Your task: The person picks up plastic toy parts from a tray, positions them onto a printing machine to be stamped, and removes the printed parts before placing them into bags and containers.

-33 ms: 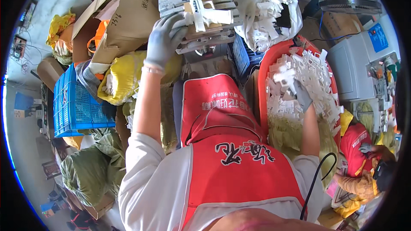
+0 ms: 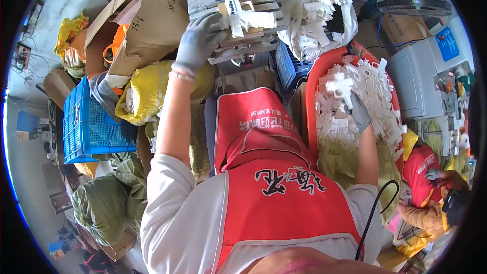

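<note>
Open brown cardboard carton (image 2: 157,25), upper left, handwritten marking on its side; below it, a bulging yellow woven sack (image 2: 144,89) and a blue lattice-sided plastic crate (image 2: 83,132); olive-green stuffed sack (image 2: 101,205), lower left. White woven sack (image 2: 291,38), upper centre-right, mouth open, filled with white plastic parts. Black round fan (image 2: 413,2), upper right; beneath it, a pale grey boxy machine (image 2: 413,66) bearing a blue panel. Co-worker in a red garment (image 2: 422,172), right edge. Red oval plastic tub (image 2: 310,116), right of centre, heaped with white plastic pieces (image 2: 380,96); a yellowish translucent sack (image 2: 340,157) covers the tub's lower end, and the right forearm crosses there. Red printed apron (image 2: 289,213), worn by the person, filling the lower centre. One white pistol-shaped plastic piece (image 2: 248,19), upper centre, lying on a grey metal fixture (image 2: 228,53) whose left edge is partly hidden by a glove. Left hand (image 2: 200,43), grey-gloved: fingers partly bent beside that piece; whether they grip or merely touch cannot be told. Right hand (image 2: 360,114), grey-gloved, over the tub: fingers closed on a second white pistol-shaped piece (image 2: 341,86), held above the heap.
</note>
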### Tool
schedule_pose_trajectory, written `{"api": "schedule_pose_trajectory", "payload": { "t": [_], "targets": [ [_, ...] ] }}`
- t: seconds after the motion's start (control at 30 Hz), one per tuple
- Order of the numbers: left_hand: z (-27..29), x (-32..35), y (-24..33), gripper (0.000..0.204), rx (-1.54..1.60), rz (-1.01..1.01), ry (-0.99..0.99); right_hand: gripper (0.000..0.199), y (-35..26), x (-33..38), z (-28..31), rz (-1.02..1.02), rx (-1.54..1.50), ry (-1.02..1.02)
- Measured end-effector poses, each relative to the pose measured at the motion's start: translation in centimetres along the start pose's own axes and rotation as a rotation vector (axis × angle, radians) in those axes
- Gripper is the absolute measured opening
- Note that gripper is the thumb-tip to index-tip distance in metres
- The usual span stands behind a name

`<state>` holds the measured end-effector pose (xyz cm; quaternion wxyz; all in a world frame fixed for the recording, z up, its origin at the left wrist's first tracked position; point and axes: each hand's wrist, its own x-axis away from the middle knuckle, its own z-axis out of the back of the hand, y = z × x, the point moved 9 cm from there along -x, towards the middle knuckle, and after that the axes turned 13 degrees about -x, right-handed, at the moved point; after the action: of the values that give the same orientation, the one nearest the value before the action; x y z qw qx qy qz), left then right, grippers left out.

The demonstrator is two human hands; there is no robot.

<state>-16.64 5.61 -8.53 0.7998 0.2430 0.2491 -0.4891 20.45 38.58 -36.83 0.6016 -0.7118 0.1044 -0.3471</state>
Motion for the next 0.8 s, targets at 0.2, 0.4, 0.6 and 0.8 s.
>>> {"api": "schedule_pose_trajectory", "payload": {
  "t": [0.2, 0.4, 0.6, 0.8],
  "targets": [
    [-2.7, -1.2, -1.9, 0.02, 0.194, 0.143, -0.137, 0.041, -13.4, 0.5, -8.5, 0.573, -0.023, 0.025],
    [0.0, 2.3, -4.8, 0.012, 0.348, 0.363, 0.149, 0.04, -25.4, -2.1, -21.9, 0.905, 0.205, -0.12],
    [1.2, 3.1, -1.5, 0.06, 0.005, 0.113, 0.113, 0.041, -24.7, -7.1, -24.4, 0.788, -0.131, -0.053],
    [0.2, 2.4, -2.0, 0.043, 0.069, 0.221, 0.132, 0.036, -23.9, -5.1, -23.9, 0.75, -0.368, -0.026]
  ]
}}
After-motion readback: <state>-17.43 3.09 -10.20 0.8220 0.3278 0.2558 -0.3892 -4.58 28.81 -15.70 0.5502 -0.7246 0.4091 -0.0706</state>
